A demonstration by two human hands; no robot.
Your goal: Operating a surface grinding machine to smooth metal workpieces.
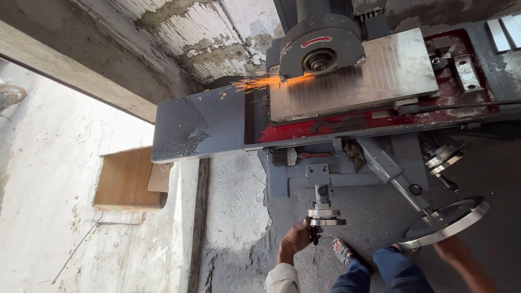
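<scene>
Left hand grips the small handwheel's handle; right hand, blurred, sits under the large handwheel, grip indeterminate; feed should stay slow while grinding wheel ahead sparks.

1. My right hand is a motion smear under the large handwheel; I cannot tell whether its fingers are curled or spread.
2. My left hand covers most of the small crank handle (only a dark stub shows).
3. The grinding wheel sits mostly behind its grey guard.
4. The picture's top edge cuts off the machine column.
5. The metal blocks run out at the right corner.
6. My legs are cropped at the bottom.
</scene>
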